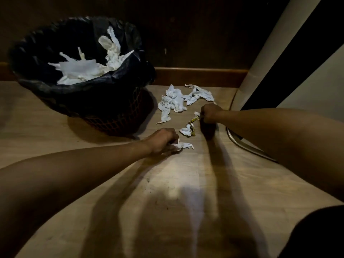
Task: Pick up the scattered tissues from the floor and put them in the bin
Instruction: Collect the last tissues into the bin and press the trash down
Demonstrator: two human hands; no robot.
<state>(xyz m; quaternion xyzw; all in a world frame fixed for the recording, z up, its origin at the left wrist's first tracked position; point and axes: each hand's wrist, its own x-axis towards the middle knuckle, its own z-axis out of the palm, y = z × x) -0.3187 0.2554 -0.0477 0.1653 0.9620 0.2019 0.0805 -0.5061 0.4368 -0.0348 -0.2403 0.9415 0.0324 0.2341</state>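
A black-lined mesh bin stands at the left on the wooden floor, with several white tissues inside. A pile of crumpled white tissues lies to the bin's right, with another tissue beside it. My left hand is closed on a white tissue low on the floor. My right hand is closed on a small white tissue with a yellowish scrap. A small crumpled tissue lies between my hands.
A dark wooden wall and skirting board run behind the tissues. A white and black furniture piece with a curved metal base stands at the right, close to my right forearm. Floor stretches toward me in shadow.
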